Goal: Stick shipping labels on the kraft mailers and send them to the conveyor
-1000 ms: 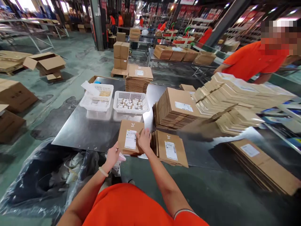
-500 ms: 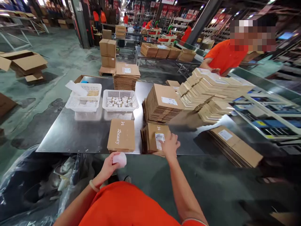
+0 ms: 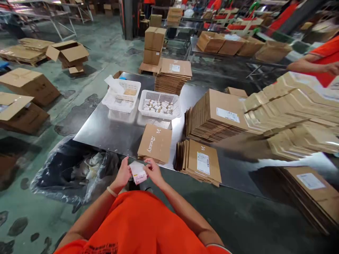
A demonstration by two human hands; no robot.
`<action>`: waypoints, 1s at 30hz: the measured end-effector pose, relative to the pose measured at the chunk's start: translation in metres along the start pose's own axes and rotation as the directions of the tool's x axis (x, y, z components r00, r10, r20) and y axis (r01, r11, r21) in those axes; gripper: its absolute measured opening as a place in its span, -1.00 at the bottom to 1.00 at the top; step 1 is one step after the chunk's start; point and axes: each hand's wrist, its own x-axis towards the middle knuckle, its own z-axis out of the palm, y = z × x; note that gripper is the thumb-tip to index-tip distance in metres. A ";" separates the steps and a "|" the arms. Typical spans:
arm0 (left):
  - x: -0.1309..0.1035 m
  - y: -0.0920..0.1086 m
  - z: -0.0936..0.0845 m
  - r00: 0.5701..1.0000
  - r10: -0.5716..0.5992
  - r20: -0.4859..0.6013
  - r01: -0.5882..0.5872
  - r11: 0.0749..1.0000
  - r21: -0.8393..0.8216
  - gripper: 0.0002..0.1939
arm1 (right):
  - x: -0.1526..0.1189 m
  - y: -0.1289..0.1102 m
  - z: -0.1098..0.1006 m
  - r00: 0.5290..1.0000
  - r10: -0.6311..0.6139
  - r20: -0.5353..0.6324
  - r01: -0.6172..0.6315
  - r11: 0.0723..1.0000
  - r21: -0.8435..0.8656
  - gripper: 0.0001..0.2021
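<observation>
In front of my body, my left hand pinches one side of a small white paper slip with yellow and red print. My right hand has its fingers closed on the slip's other edge. Just beyond them, at the table edge, lies a short stack of flat brown cartons with white lettering. To the right of it leans a bundle of flat cartons, the front one bearing a white shipping label.
Two white baskets stand on the metal table, one full of small white items. Tall stacks of folded cartons rise to the right. A plastic-lined bin sits at lower left. A co-worker's arm reaches in at far right.
My right hand has left the labelled carton bundle and come to the slip in my left hand. The slip now shows its printed side. The view has swung left and down.
</observation>
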 end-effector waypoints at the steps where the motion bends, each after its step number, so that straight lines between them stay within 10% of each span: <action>1: -0.007 -0.004 0.001 0.999 -0.008 0.042 0.007 1.000 0.022 -0.29 | 0.003 -0.001 0.003 1.000 -0.012 -0.015 0.011 1.000 -0.012 -0.78; 11: -0.004 -0.001 0.024 0.989 -0.051 0.139 0.034 0.991 0.128 -0.39 | 0.000 -0.011 -0.006 0.991 -0.128 -0.031 0.124 0.988 -0.094 -0.79; 23: 0.017 -0.008 0.042 0.963 -0.208 0.173 0.184 0.972 0.144 -0.35 | -0.024 0.006 -0.015 0.875 -0.459 -0.151 0.335 0.802 -0.495 -0.73; 30: 0.015 -0.026 0.025 0.843 -0.340 0.418 0.217 0.924 0.314 -0.43 | 0.052 -0.041 -0.071 0.800 -0.496 -0.336 0.227 0.770 -0.596 -0.85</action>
